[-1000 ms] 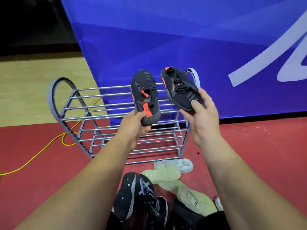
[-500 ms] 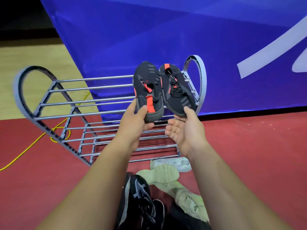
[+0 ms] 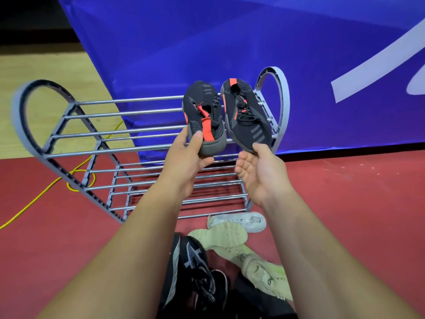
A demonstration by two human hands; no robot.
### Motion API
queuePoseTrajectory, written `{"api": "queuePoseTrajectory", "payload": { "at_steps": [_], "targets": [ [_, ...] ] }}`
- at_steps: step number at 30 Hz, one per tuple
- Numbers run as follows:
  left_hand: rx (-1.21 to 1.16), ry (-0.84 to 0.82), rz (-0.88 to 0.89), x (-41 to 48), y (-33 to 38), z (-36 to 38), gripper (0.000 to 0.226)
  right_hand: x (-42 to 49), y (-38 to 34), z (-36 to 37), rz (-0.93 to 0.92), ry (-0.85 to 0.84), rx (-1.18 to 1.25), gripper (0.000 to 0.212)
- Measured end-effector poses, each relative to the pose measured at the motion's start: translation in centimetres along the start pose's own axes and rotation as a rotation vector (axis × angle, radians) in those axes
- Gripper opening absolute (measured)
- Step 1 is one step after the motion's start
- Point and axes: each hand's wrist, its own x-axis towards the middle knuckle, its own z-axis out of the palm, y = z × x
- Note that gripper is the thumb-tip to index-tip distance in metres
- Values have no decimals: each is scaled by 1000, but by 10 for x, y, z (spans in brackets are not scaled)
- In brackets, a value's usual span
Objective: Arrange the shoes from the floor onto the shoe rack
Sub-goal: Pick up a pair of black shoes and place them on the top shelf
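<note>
A pair of black shoes with orange trim lay side by side across the top rails of the grey shoe rack point(image 3: 115, 115), at its right end. Both of the person's arms reached toward them.

The left hand point(image 3: 188, 157) grasped the left black shoe point(image 3: 203, 120) by its grey heel, with the thumb over the back edge beside the orange pull tab and the fingers under the sole. The shoe stretched from the hand toward 12 o'clock, toe pointing away.

The right black shoe point(image 3: 247, 116) lay the other way round, with its orange heel tab at the far end and its toe nearest the person. It ran from the right hand point(image 3: 259, 171) toward 11 o'clock. That hand was released, palm up, with its fingers loosely curled just below the shoe. Only the thumb tip touched the toe.

The two shoes were just beside each other, nearly touching along their inner sides.

On the red floor point(image 3: 345, 203) at 6 o'clock from the rack lay a white sneaker point(image 3: 239, 222), a cream shoe point(image 3: 220, 234) sole-up, another cream shoe with lime trim point(image 3: 264, 270) and a black-and-grey sneaker point(image 3: 193, 261). A yellow cable point(image 3: 41, 194) trailed at 9 o'clock, and a blue banner point(image 3: 230, 42) hung behind at 12 o'clock.
</note>
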Motion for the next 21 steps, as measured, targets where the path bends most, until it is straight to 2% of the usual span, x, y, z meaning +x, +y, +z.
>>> {"api": "queuePoseTrajectory", "payload": {
  "at_steps": [3,8,13,17,21],
  "targets": [
    [18,0,2,0,0,-2,29,1,-7,0,-37,-24,29,23],
    [-1,61,-3,1,-2,0,30,6,-5,-5,-31,2,1,37],
    [11,116,32,4,-8,0,39,9,-9,-4,-81,-27,-29,35],
    [-24,118,25,3,-9,-3,44,10,-3,-6,-38,-5,-130,42],
    [41,119,-36,-2,-4,-9,50,9,-7,-12,16,-73,-191,44]
  ]
}}
